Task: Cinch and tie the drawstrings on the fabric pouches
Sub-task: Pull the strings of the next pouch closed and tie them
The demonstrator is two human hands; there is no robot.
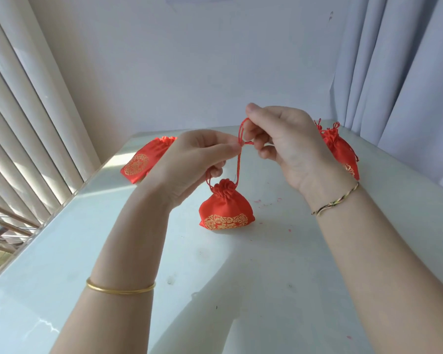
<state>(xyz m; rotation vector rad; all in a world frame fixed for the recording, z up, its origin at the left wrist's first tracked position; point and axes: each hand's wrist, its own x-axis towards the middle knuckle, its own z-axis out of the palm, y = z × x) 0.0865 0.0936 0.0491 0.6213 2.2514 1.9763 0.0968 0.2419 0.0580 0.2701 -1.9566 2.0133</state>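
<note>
Fingers [230,146] of the left hand [195,159] pinch the red drawstring [239,162] where its strands cross, while the right hand [284,139] clamps thumb and forefinger on a small loop of the same cord just above. Both hands are closed on the cord, held up over the middle pouch [225,208], which sits on the white table [241,264] near its centre, its neck already gathered into a tight ruffle. So the cinching of this pouch looks done and the knot seems to be half-formed; pulling it snug is still to come.

Toward the table's far right edge, a second pouch [340,149] lies with its mouth bunched and cords in a knot, apparently finished. Toward the far left edge, a third pouch [143,159] lies flat; its mouth is partly hidden by the left hand, so I cannot tell whether it is tied, though its flatness suggests it awaits its turn.
</note>
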